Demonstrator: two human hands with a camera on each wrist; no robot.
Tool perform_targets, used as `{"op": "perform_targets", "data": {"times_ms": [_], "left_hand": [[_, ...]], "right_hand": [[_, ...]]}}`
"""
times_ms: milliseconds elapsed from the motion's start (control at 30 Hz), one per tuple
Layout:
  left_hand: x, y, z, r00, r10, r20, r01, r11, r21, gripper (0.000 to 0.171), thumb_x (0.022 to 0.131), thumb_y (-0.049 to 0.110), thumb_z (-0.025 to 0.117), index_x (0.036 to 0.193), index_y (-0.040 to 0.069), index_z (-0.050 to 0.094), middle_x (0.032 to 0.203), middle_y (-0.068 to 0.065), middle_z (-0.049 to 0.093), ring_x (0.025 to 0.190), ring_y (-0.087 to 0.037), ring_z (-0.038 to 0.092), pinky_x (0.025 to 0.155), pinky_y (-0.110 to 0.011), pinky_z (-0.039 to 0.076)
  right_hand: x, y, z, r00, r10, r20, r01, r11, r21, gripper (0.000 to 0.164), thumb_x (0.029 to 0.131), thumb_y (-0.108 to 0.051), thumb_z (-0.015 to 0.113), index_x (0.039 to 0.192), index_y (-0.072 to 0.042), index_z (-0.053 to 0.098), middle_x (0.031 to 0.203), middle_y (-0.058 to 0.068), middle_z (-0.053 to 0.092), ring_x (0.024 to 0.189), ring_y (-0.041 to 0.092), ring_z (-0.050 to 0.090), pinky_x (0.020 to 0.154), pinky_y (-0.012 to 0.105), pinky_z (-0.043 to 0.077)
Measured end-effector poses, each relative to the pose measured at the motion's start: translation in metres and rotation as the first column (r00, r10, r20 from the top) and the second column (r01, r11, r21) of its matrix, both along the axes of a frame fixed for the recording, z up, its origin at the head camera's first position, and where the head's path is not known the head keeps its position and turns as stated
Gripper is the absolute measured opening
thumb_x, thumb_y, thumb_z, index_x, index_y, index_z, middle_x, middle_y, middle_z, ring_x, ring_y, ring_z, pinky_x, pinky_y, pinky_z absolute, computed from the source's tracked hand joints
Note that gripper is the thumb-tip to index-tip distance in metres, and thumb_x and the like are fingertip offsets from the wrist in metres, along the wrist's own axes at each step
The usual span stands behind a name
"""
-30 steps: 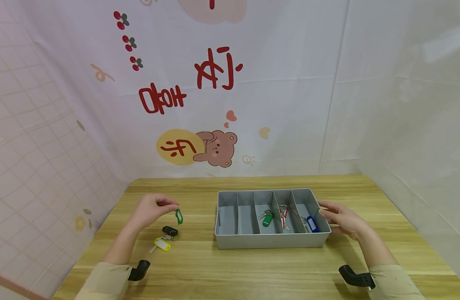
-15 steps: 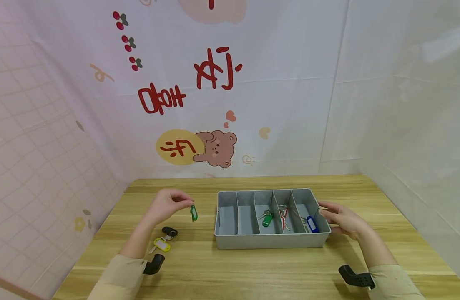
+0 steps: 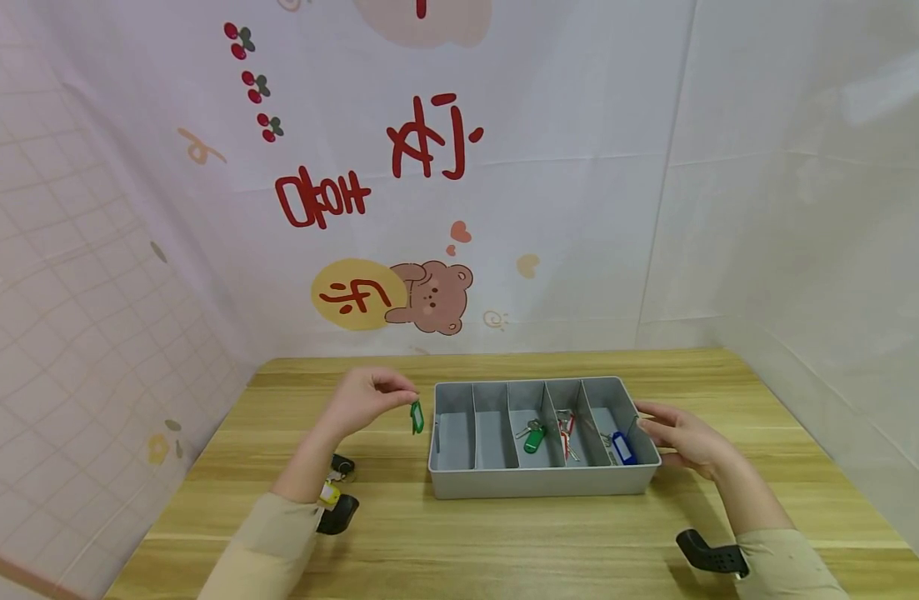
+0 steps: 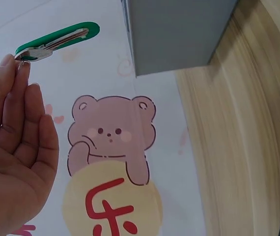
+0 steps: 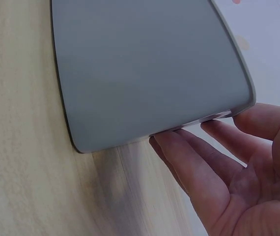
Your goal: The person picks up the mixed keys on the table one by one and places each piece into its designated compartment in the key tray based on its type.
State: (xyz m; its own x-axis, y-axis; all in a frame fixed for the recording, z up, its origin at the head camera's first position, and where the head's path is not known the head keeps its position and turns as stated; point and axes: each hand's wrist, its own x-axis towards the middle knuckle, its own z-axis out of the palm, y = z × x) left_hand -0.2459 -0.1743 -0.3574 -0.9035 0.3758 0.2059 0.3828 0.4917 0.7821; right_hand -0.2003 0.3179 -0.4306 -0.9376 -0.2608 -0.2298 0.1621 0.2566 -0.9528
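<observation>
My left hand (image 3: 362, 402) pinches the ring end of a key with a green tag (image 3: 417, 417) between thumb and fingertips. It hangs in the air just left of the grey divided box (image 3: 537, 482). In the left wrist view the silver key (image 4: 56, 44) lies along the green tag, and the other fingers curl loosely. At the box's right end my right hand (image 3: 687, 440) holds the wall, thumb at the rim and fingers (image 5: 191, 167) against the outside. The box's compartments hold, from the middle rightward, a green-tagged key (image 3: 534, 439), red-tagged keys (image 3: 567, 433) and a blue-tagged key (image 3: 624, 448).
Partly behind my left forearm lie a black key fob (image 3: 342, 465) and a yellow key tag (image 3: 330, 492) on the wooden table (image 3: 519, 542). The box's two left compartments show bare floors. A printed cloth (image 3: 564, 208) hangs behind the table.
My left hand has moved right, toward the box, carrying the green-tagged key. Its forearm now partly covers the yellow tag and black fob. The right hand and box have stayed still.
</observation>
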Motion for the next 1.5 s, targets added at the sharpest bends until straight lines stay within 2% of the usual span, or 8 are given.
{"op": "perform_targets", "data": {"times_ms": [433, 667, 833, 1133, 1500], "left_hand": [[-0.003, 0.037, 0.017, 0.996, -0.091, -0.001, 0.091, 0.996, 0.015, 0.008, 0.087, 0.019, 0.078, 0.091, 0.011, 0.079, 0.086, 0.004, 0.071, 0.078, -0.016, 0.064, 0.07, -0.035, 0.053], [-0.006, 0.059, 0.022, 0.986, -0.163, -0.026, 0.164, 0.986, 0.033, 0.008, 0.087, 0.017, 0.078, 0.092, 0.01, 0.08, 0.087, 0.004, 0.071, 0.079, -0.02, 0.066, 0.07, -0.033, 0.055], [-0.007, 0.075, 0.023, 0.979, -0.203, -0.033, 0.205, 0.978, 0.048, 0.008, 0.087, 0.015, 0.078, 0.092, 0.009, 0.079, 0.084, 0.004, 0.072, 0.076, -0.015, 0.066, 0.068, -0.031, 0.054], [-0.009, 0.105, 0.022, 0.972, -0.236, -0.014, 0.237, 0.971, 0.038, 0.007, 0.087, 0.016, 0.078, 0.092, 0.01, 0.08, 0.085, 0.005, 0.073, 0.077, -0.013, 0.066, 0.068, -0.028, 0.053], [-0.01, 0.136, 0.023, 0.946, -0.323, 0.021, 0.323, 0.946, 0.007, 0.006, 0.089, 0.018, 0.077, 0.091, 0.014, 0.08, 0.086, 0.009, 0.072, 0.078, -0.007, 0.064, 0.068, -0.026, 0.051]], "right_hand": [[0.001, -0.001, 0.003, 1.0, -0.001, 0.006, 0.001, 1.0, -0.001, 0.065, 0.106, -0.021, 0.048, 0.153, 0.01, 0.014, 0.134, 0.03, 0.052, 0.107, 0.024, 0.065, 0.083, 0.04, 0.056], [0.0, 0.0, 0.003, 1.0, 0.004, 0.009, -0.004, 1.0, -0.002, 0.065, 0.106, -0.021, 0.048, 0.153, 0.01, 0.014, 0.134, 0.03, 0.052, 0.106, 0.024, 0.065, 0.083, 0.041, 0.056], [0.0, 0.0, 0.003, 1.0, 0.0, 0.011, 0.0, 1.0, 0.002, 0.066, 0.106, -0.021, 0.048, 0.153, 0.01, 0.014, 0.135, 0.031, 0.05, 0.107, 0.024, 0.064, 0.084, 0.041, 0.056], [0.0, -0.001, 0.004, 1.0, 0.001, 0.012, -0.001, 1.0, -0.002, 0.066, 0.106, -0.021, 0.048, 0.153, 0.01, 0.014, 0.137, 0.033, 0.049, 0.108, 0.024, 0.064, 0.083, 0.041, 0.056], [0.0, -0.001, 0.003, 1.0, 0.003, 0.008, -0.003, 1.0, -0.011, 0.065, 0.107, -0.02, 0.047, 0.153, 0.01, 0.013, 0.134, 0.029, 0.052, 0.107, 0.025, 0.064, 0.082, 0.042, 0.056]]}}
